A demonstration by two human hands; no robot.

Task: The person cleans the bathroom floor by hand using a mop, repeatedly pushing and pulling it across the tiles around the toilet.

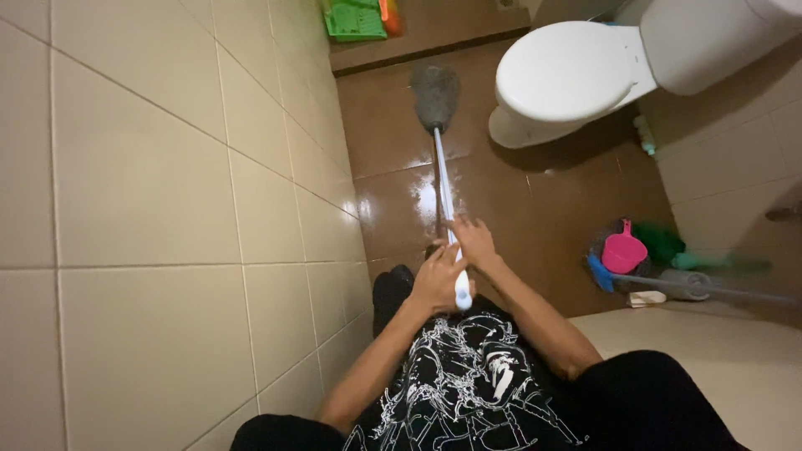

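With both my left hand (436, 280) and right hand (473, 240) curled tight around the mop (444, 167), I judge the wet floor (393, 200) could slip me.

Beside the glossy white toilet (568, 75), the brown floor tiles (393, 192) gleam wet under the fuzzy grey mop head (435, 96).

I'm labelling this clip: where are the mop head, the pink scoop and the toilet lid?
mop head (436, 94), head view, middle of the grey fibres.
pink scoop (622, 252), head view, its cup body.
toilet lid (561, 68), head view, centre of the closed white lid.
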